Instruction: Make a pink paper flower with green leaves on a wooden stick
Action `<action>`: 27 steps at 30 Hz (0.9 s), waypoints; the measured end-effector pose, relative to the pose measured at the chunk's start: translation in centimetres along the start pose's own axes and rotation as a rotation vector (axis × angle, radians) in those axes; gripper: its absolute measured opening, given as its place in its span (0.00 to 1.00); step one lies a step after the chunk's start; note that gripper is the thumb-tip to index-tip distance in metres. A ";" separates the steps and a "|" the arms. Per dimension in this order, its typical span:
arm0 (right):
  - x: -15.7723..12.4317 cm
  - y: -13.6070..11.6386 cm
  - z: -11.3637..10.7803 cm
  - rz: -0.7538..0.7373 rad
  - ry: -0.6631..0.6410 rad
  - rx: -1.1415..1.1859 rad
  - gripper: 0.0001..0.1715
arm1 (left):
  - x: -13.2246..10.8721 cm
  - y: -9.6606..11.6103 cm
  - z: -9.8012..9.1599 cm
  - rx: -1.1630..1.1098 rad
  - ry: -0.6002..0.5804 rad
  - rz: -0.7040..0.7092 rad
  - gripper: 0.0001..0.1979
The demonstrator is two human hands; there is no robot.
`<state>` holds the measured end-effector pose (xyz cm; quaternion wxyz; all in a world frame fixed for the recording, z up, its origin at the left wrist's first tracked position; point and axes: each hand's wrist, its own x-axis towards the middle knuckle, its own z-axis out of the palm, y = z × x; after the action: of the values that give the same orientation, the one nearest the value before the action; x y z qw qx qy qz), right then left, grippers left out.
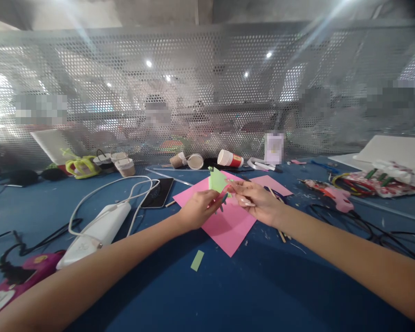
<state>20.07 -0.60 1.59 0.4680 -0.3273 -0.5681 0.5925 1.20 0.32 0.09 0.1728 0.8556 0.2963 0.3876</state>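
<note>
Above pink paper sheets (230, 235), my left hand (198, 207) and my right hand (257, 198) come together with their fingertips pinched. A small pinkish-red piece (229, 188) shows between them, perhaps paper; its exact shape is too small and blurred to make out. Just behind the fingers, green paper (217, 180) lies over the pink sheets, partly hidden by my hands. A small green paper strip (197, 261) rests on the blue table nearer to me. Thin wooden sticks (281, 235) poke out beside my right wrist.
To the left are a black phone (158, 192), a white power strip (100, 230) with cables and a magenta tool (27, 276). Stacked paper cups (230, 158) lie by the perforated metal screen (207, 92). A pink glue gun (332, 193) with its black cord is on the right.
</note>
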 end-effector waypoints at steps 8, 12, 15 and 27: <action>0.0 -0.3 -0.4 0.030 -0.044 0.148 0.12 | -0.3 -0.1 0.2 0.300 -0.066 0.086 0.12; -0.2 0.5 0.2 -0.032 -0.015 0.132 0.12 | -0.7 1.3 0.7 0.387 -0.144 0.115 0.13; -0.5 1.0 0.7 -0.100 0.072 0.027 0.14 | -0.6 2.7 0.7 0.161 -0.185 -0.003 0.12; -1.4 1.0 1.1 -0.380 0.226 -0.355 0.19 | 0.5 4.0 0.2 -0.637 -0.261 -0.466 0.17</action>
<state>19.34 -2.25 0.57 0.5666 -0.3556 -0.6583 0.3451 3.09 -2.49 2.36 0.5479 0.7115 0.3230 0.2987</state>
